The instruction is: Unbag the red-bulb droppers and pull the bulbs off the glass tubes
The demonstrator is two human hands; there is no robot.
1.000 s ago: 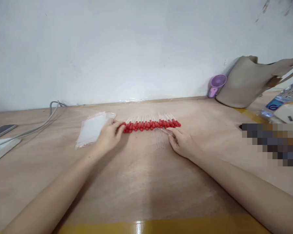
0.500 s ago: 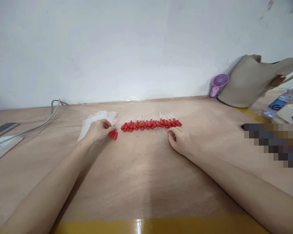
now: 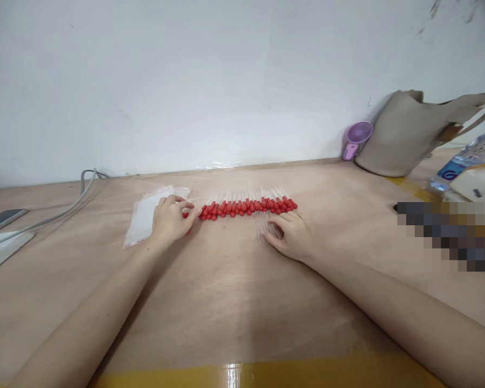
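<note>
We have our left hand (image 3: 173, 218) at the left end of the row of red-bulbed droppers (image 3: 246, 206), which lies across the middle of the table (image 3: 226, 302), bulbs towards us and clear stems towards the wall (image 3: 226, 81). Its thumb and forefinger reach the end bulb, and a little red shows beneath the hand; we cannot tell whether the fingers are pinching anything. Our right hand (image 3: 293, 231) is by the clear tubes (image 3: 260, 229), just in front of the row, its thumb and forefinger spread apart with a gap between them. For clean handling, we would do best to take each dropper by its soft bulb, working from the end so its neighbours stay in line. The tubes look slim and likely to roll, so a light touch should suit them. We should also mind our left wrist, close over the plastic bags (image 3: 139, 223), which could slide if brushed.
</note>
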